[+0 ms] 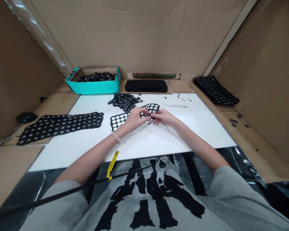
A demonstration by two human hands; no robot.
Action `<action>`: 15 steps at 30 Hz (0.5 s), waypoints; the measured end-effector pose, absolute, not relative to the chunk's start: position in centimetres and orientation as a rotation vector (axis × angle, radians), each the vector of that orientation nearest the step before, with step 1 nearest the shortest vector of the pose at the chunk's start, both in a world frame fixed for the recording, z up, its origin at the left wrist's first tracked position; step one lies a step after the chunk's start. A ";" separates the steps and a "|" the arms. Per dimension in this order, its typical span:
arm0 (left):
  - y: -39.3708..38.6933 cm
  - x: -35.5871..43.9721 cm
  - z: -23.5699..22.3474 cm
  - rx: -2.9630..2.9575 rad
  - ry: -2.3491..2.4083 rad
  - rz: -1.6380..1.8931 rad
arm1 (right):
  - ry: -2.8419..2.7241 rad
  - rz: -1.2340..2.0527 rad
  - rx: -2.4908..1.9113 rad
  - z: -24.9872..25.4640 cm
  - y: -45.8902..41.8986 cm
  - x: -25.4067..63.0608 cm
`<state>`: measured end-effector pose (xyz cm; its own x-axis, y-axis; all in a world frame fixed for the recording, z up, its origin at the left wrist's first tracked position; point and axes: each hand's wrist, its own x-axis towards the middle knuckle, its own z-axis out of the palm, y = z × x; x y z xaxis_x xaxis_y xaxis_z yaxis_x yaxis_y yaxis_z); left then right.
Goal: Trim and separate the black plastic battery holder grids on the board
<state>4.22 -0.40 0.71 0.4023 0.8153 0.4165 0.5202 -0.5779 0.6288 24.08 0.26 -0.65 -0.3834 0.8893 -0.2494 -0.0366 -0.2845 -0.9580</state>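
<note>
A black rubbery sheet with rows of round holes (117, 122) is in both my hands over the white board. My left hand (136, 118) is closed on it, thumb and fingers pinching near its right part. My right hand (165, 117) pinches the same sheet from the right, its fingertips almost meeting the left ones. Part of the sheet curls up behind my fingers, and my left hand hides its middle. Just beyond my left hand lies a heap of small black rings (125, 102). To the right of the heap, a pale pen-like tool (175, 106) rests on the board.
A turquoise-sided box (96, 87) of black rings stands at the back left. Black perforated sheets lie at left (62, 124), back (146, 86) and right (215, 90). Loose rings (234, 121) and black scraps (179, 96) are scattered about. Cardboard walls (144, 35) surround the white board (183, 134).
</note>
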 end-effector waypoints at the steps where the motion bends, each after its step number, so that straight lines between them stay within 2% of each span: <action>1: -0.2 4.3 0.6 2.211 1.146 0.977 | -1.284 1.729 -1.132 -0.8 0.3 24.1; 5: 1.5 3.8 -0.3 1.884 1.185 0.896 | -1.365 1.657 -1.150 -1.7 0.6 23.8; 8: 3.2 2.5 -0.7 1.781 1.346 1.030 | -1.395 1.581 -1.169 -2.1 0.8 23.5; 12: 4.0 0.9 -0.1 2.090 1.685 1.162 | -1.413 1.542 -1.265 -1.7 0.7 23.5; 15: 2.9 1.2 0.4 2.356 1.597 1.122 | -1.400 1.605 -1.267 -1.3 0.6 23.8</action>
